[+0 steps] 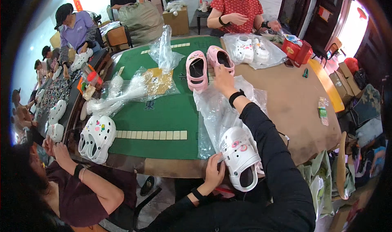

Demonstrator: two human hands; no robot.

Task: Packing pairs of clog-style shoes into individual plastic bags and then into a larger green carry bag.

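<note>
A green-topped table (163, 113) with a brown rim carries two pink clogs (208, 66), clear plastic bags (216, 113), white clogs (97, 138) and a row of pale tiles (151, 135).

My right hand (223, 80) reached toward the pink clog (221, 59), but my fingertips lay behind its heel, so I could not tell whether they touched it. My left hand (214, 173) gripped the white clog (241, 157), its thumb tucked out of sight under the rim. The clear bags (216, 113) hid the table edge beneath them. The small green thing (305, 73) on the brown tabletop (294, 105) was too tiny to make out.
</note>
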